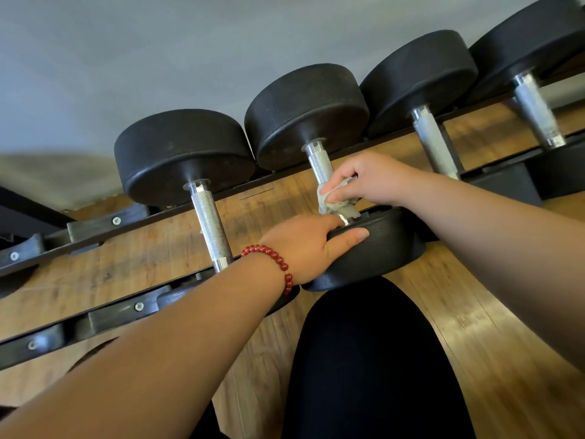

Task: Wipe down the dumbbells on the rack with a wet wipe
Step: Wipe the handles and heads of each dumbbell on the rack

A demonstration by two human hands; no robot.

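Several black dumbbells with knurled steel handles lie across a low metal rack (104, 315). The second dumbbell from the left (304, 115) is the one under my hands. My right hand (367, 182) pinches a crumpled grey-white wet wipe (335, 201) wrapped around the lower end of its handle. My left hand (304, 245), with a red bead bracelet at the wrist, grips the rim of that dumbbell's near head (373, 251), thumb on its outer face. The leftmost dumbbell (180, 153) lies beside it, its near head hidden by my left forearm.
Two more dumbbells (421, 80) (531, 36) lie to the right on the same rack. Wood-plank floor (474, 327) shows under and in front of the rack. My leg in black (373, 359) is just below the held dumbbell. A grey wall rises behind.
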